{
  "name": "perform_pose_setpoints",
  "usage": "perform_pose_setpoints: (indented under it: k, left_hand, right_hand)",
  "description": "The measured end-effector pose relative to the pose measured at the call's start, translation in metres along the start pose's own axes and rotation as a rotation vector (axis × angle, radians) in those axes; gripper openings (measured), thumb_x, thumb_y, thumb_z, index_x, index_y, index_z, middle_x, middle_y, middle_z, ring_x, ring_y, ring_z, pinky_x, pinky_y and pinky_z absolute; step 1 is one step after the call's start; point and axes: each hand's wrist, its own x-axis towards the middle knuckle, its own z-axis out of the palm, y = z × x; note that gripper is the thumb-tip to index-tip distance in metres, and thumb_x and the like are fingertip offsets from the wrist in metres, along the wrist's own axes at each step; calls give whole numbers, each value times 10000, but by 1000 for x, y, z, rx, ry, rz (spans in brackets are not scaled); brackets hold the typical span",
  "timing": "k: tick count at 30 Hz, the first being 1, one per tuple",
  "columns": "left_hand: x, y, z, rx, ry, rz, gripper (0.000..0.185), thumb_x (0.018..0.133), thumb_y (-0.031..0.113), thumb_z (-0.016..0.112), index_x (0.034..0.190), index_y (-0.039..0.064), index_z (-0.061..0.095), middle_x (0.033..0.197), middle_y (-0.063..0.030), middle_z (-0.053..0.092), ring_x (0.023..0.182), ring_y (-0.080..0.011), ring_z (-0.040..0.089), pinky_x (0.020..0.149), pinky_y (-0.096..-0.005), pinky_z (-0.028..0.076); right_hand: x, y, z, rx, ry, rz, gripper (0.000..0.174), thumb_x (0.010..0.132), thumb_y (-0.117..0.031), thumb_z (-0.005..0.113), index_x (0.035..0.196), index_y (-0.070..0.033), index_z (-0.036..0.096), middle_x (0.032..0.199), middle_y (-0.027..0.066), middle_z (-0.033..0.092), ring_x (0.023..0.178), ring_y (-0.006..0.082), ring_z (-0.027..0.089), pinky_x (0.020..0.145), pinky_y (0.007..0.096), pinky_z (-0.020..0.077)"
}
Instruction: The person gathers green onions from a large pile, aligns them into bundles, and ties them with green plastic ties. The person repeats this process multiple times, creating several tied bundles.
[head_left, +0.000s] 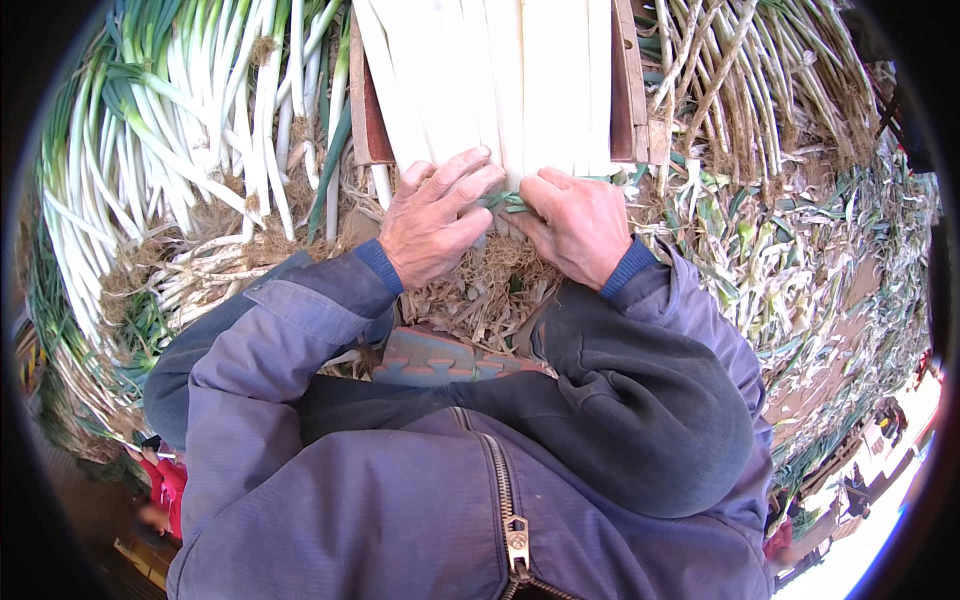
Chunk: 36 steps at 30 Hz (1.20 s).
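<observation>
A bundle of thick white leek or Welsh onion stalks (495, 82) lies side by side in a wooden trough (628, 82) before me. Across its root end runs a green tie (504, 200), of leaf or tape. My right hand (576, 225) pinches this tie between thumb and curled fingers. My left hand (439, 221) rests on the stalks at the left, fingertips over them and thumb beside the tie. Whether the left fingers grip the tie's other end is hidden. Matted roots (502, 259) stick out below the hands.
Trimmed leeks (247, 112) are heaped at the left, above some unpeeled stalks (202, 274). Unpeeled leeks (735, 90) lie at the right. Peeled leaf scraps (780, 277) cover the ground there. A foam mat (431, 356) lies by my folded legs. A person's red sleeve (169, 484) shows lower left.
</observation>
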Motion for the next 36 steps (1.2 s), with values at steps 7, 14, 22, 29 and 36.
perform_pose_setpoints:
  k: [7,14,22,29,36]
  left_hand:
    - [11,3,7,-43,-30,53,140,697,110,658,816,85,588,1283,-84,551,1287,-238,480,972,-411,348]
    - [10,-11,-13,-58,-155,124,178,721,136,650,882,67,613,1322,-95,527,1329,-248,437,1025,-432,356]
    - [14,-24,-11,20,-172,241,198,722,177,656,895,81,637,1292,-73,543,1280,-216,466,1013,-407,355]
    - [29,-29,-17,60,-256,378,273,701,183,637,943,59,654,1223,-67,560,1248,-209,488,965,-391,393]
    - [35,-38,-25,110,-230,484,239,740,206,614,934,68,634,1112,-44,526,1185,-167,490,901,-333,405]
  right_hand:
    - [0,2,-8,57,-35,107,176,812,-214,693,844,-76,589,771,140,616,711,357,626,598,460,470]
    - [5,-4,6,-25,-2,66,236,801,-227,708,831,-67,537,761,133,623,706,361,629,578,460,469]
    - [8,-4,14,-48,59,37,235,798,-196,704,890,-64,532,782,137,642,714,365,634,588,459,479]
    - [-2,0,8,-35,36,1,214,738,-99,686,877,-60,528,789,135,625,722,366,635,589,460,484]
    - [-1,-5,-9,40,-39,10,212,775,-146,702,809,-57,513,760,142,571,715,364,602,600,448,455]
